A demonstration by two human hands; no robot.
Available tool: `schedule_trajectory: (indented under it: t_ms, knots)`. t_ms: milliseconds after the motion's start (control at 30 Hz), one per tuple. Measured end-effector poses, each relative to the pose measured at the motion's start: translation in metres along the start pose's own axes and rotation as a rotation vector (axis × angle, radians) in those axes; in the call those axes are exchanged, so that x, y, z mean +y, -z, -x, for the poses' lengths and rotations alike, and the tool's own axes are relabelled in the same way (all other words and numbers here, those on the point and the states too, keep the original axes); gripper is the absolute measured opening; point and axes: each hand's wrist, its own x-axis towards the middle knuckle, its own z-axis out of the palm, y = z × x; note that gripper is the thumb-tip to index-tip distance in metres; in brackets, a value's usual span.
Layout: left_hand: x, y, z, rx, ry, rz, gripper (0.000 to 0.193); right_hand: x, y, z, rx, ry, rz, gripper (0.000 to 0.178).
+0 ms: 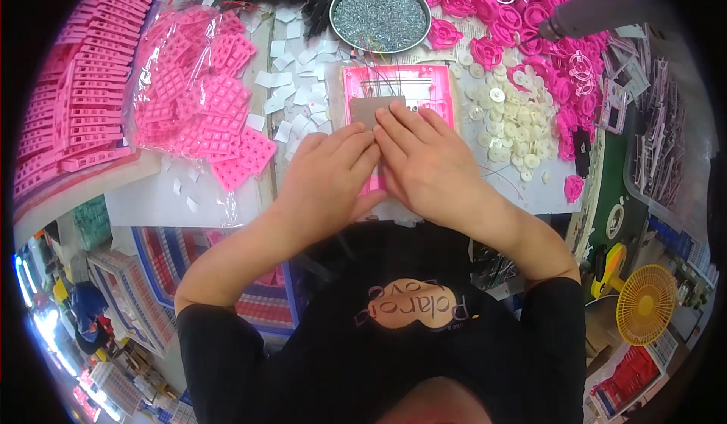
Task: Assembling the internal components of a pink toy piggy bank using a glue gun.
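Note:
In front of me on the table lies a pink plastic casing with thin wires at its far end. A flat brown-grey piece rests over its middle. My right hand has its fingers stretched out flat, their tips on this piece. My left hand lies beside it with its fingers together and extended, at the near left edge of the same piece. The two hands touch at the fingers and cover much of the casing's near half.
Bagged pink keypads and white squares lie left. A screw dish stands beyond the casing. White discs and pink ring-shaped parts lie right, under a dark power screwdriver. Stacked pink strips fill the far left.

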Motion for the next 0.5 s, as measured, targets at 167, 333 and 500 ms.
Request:
schedule_trajectory:
  t_ms: [167,333,500]
  knots:
    - [-0.021,0.043,-0.041,-0.217,0.093,0.235,0.040,0.005,0.006,-0.008,-0.073,-0.018,0.002,0.048]
    - [-0.105,0.029,-0.151,0.258,0.046,-0.098,0.017,-0.008,0.009,-0.010,-0.070,-0.049,0.053,0.047]
    - [-0.129,0.006,-0.187,0.051,-0.155,-0.240,0.015,-0.008,0.006,-0.007,-0.065,-0.061,0.020,0.047]
